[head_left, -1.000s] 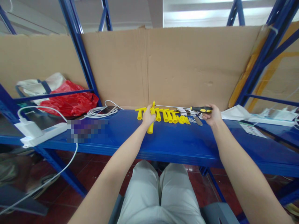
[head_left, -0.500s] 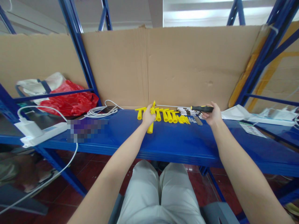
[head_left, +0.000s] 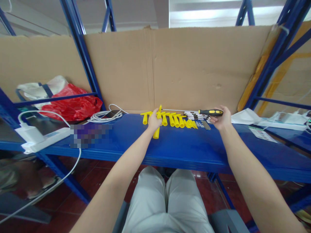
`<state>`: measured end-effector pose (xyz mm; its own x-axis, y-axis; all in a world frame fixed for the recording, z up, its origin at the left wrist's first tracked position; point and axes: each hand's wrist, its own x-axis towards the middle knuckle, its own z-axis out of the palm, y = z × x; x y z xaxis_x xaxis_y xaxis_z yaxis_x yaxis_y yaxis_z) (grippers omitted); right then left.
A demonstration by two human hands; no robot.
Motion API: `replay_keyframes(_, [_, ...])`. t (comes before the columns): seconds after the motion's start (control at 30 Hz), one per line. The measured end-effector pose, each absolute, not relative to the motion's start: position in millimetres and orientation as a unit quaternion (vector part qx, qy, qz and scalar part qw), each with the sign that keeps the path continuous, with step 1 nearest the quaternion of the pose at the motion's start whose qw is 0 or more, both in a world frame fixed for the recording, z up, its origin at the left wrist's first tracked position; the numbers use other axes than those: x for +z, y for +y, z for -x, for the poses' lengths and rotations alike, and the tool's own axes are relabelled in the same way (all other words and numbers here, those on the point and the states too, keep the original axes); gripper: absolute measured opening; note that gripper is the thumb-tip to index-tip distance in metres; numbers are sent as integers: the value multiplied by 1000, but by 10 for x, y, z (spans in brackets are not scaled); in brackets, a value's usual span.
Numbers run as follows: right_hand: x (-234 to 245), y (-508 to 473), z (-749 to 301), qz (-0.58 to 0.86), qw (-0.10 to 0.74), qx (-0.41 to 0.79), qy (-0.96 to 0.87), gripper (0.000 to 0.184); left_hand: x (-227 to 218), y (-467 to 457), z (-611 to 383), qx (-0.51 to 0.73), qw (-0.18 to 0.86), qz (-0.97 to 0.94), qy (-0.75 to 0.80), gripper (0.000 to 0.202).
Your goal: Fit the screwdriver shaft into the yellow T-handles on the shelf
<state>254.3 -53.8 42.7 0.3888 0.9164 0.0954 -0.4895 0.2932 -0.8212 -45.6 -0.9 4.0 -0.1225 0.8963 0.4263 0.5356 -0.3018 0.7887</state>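
Observation:
My left hand (head_left: 154, 122) is closed around a yellow plastic handle piece (head_left: 156, 133), whose tube end points toward me. A long screwdriver (head_left: 211, 112) with a black and yellow handle lies level in the fingers of my right hand (head_left: 222, 119). Its thin shaft runs left, and the tip meets the yellow piece by my left hand; the exact contact is too small to see. Beside my left hand stands a row of similar yellow pieces (head_left: 172, 120). Small yellow wedge-shaped parts (head_left: 190, 124), loose screws (head_left: 199, 124) and black-and-white strips (head_left: 194, 117) lie between my hands.
A small grey metal plate (head_left: 206, 125) lies on the blue shelf top (head_left: 184, 145). Cardboard (head_left: 194, 68) stands along the back. To the left are a white power strip (head_left: 52, 138), coiled cable (head_left: 104, 116) and a red plastic bag (head_left: 75, 102). White paper (head_left: 246, 117) lies right.
The screwdriver handle has turned in my right hand, so its yellow patches now show. My right fingers have shifted slightly. My left hand and the yellow piece stay in place.

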Motion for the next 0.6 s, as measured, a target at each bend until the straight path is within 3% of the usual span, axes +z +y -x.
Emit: replay_keyframes(0.6, [441,-547,-2492,394,755,455,-260,16,32,7,454,495,201,-636,556,65])
